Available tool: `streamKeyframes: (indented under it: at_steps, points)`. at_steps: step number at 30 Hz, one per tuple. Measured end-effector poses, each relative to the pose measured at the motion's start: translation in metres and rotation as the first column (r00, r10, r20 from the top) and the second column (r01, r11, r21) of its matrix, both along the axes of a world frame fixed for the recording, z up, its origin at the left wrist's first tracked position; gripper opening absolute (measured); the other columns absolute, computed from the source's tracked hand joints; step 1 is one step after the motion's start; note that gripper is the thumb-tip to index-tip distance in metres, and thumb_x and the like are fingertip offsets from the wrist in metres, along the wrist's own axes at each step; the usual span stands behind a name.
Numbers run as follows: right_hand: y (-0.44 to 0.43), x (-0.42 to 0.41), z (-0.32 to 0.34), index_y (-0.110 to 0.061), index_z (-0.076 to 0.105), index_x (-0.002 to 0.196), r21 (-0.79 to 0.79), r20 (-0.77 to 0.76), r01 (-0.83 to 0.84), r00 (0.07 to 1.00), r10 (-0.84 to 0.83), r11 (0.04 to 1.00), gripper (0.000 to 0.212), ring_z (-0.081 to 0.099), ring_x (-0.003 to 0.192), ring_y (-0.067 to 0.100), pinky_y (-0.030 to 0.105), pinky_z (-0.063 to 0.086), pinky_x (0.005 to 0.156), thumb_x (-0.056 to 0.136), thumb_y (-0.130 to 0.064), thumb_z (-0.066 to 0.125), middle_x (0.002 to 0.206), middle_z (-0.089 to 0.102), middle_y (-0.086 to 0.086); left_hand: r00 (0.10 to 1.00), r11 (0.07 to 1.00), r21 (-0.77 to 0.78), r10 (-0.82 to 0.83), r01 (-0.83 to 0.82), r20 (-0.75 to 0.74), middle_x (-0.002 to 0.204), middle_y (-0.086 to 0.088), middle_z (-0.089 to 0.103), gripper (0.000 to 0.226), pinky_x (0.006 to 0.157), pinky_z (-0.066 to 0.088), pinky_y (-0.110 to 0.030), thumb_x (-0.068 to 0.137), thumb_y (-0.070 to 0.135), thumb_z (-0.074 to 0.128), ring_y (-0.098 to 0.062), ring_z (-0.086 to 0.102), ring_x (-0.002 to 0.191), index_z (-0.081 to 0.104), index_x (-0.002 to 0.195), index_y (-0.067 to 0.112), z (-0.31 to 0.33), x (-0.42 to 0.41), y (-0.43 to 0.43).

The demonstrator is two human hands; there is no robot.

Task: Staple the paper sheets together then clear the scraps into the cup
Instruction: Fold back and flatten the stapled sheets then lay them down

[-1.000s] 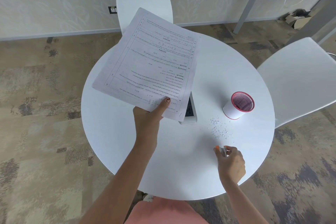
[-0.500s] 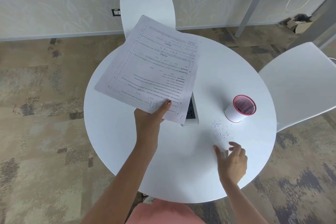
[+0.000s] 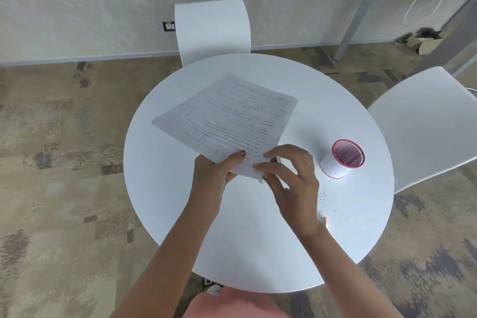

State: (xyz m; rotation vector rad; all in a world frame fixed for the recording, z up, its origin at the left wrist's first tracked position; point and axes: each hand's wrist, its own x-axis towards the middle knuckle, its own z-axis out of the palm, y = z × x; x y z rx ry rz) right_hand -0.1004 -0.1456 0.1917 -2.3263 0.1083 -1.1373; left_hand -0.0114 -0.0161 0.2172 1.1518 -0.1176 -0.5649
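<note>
Centrally, the left hand (image 3: pixel 214 173) pinched the sheets (image 3: pixel 227 116), thumb on top; the right hand (image 3: pixel 291 178) curved over their lower corner, grip unclear. The cup (image 3: pixel 343 162) stood at right.

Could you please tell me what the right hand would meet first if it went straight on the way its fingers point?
The right hand points up-left, so it would probably first meet the near corner of the paper sheets that the left hand holds. Whether it touches them now is unclear.
</note>
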Motion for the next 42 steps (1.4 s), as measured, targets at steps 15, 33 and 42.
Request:
streamKeyframes:
  at_steps: [15, 33, 42]
  points:
    - [0.008, 0.015, 0.059, -0.011, 0.076, 0.084, 0.875, -0.041, -0.005, 0.996, 0.084, 0.484, 0.004, 0.062, 0.079, 0.012, 0.034, 0.049, 0.083, 0.082, -0.012, 0.072, 0.083, 0.073, 0.001, 0.951, 0.919, 0.366, 0.031, -0.148, 0.306, 0.082, 0.009, 0.074, 0.021, 0.058, 0.054, -0.024, 0.1, 0.028, 0.052, -0.011, 0.067, 0.075, 0.07, 0.094, 0.021, 0.052, -0.002, 0.006]
    - [0.019, 0.0, 0.102, -0.017, 0.07, 0.108, 0.855, -0.083, -0.032, 0.977, 0.197, 0.517, 0.023, 0.057, 0.071, 0.008, 0.016, 0.042, 0.07, 0.09, -0.006, 0.062, 0.075, 0.068, 0.002, 0.783, 0.83, 0.467, -0.06, -0.305, 0.619, 0.113, 0.023, 0.059, 0.008, 0.106, 0.04, -0.051, 0.08, 0.05, 0.065, 0.018, 0.047, 0.108, 0.063, 0.073, 0.047, 0.081, -0.005, 0.003]
    - [0.023, -0.003, 0.119, -0.015, 0.071, 0.101, 0.814, -0.052, -0.031, 0.991, 0.126, 0.58, 0.019, 0.067, 0.072, 0.01, 0.014, 0.047, 0.069, 0.083, -0.012, 0.073, 0.073, 0.074, 0.002, 0.764, 0.814, 0.498, -0.109, -0.299, 0.636, 0.094, 0.042, 0.061, 0.013, 0.107, 0.036, -0.05, 0.085, 0.045, 0.07, 0.022, 0.053, 0.096, 0.062, 0.075, 0.046, 0.097, -0.011, 0.005]
